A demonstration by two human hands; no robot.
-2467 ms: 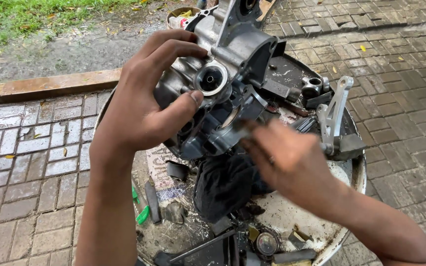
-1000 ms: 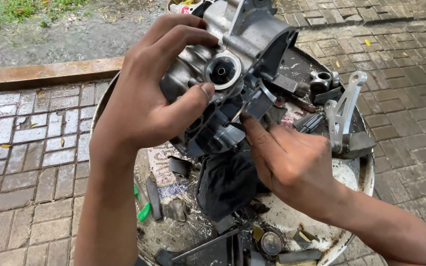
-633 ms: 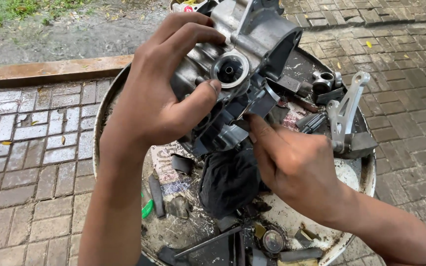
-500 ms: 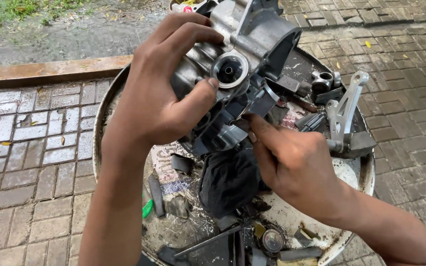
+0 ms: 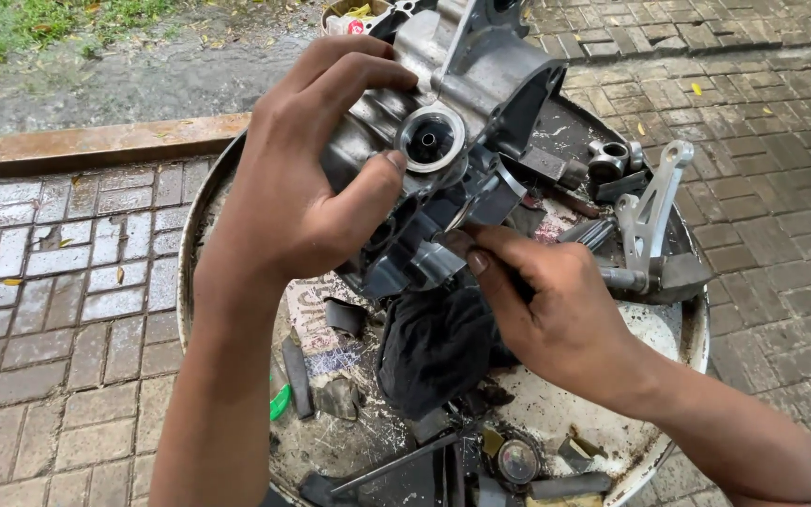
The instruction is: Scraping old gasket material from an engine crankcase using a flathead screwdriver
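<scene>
Engine casing [image 5: 462,103], grey cast metal and grimy, is held up over a round metal tray [image 5: 194,253] on wet brick paving. Left hand [image 5: 302,178] wraps it from the side, fingers curled over the top, thumb pressed just below a round bore. Right hand [image 5: 556,310] pinches closed at the casing's dark underside; what the fingertips grip is hidden. Risks, as I judge them: oily metal sliding out of the one-handed hold; casing dropping onto the silver bracket [image 5: 654,211] and loose parts below; a small piece falling into the tray clutter beside the black rag [image 5: 434,347].
</scene>
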